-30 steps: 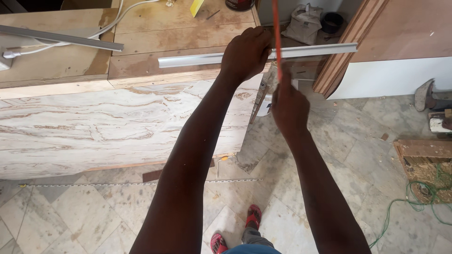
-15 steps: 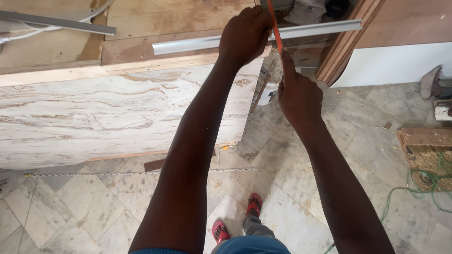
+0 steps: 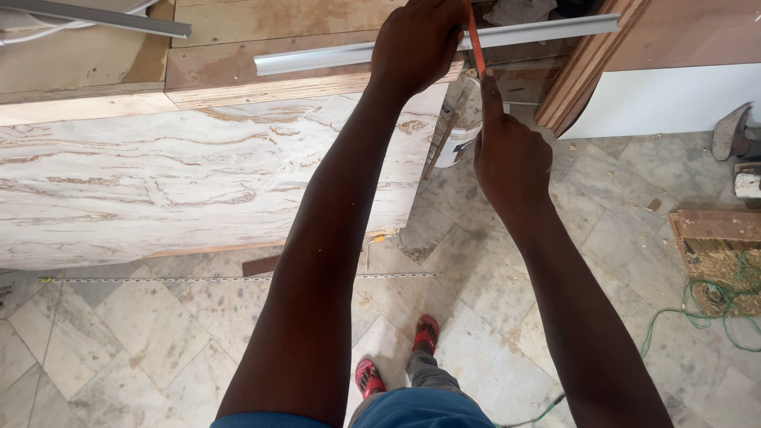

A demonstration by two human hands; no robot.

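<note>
Both arms stretched forward, elbows nearly straight. Left hand fingers closed over the grey metal strip, pinning it to the desk. Right hand curled shut round an orange saw handle, forefinger extended along it; orange blade crosses the strip just beside the left fingers.

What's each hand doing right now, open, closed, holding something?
Left hand: closed, pressing down on the metal rail.
Right hand: closed on the orange tool, forefinger extended along it.
</note>
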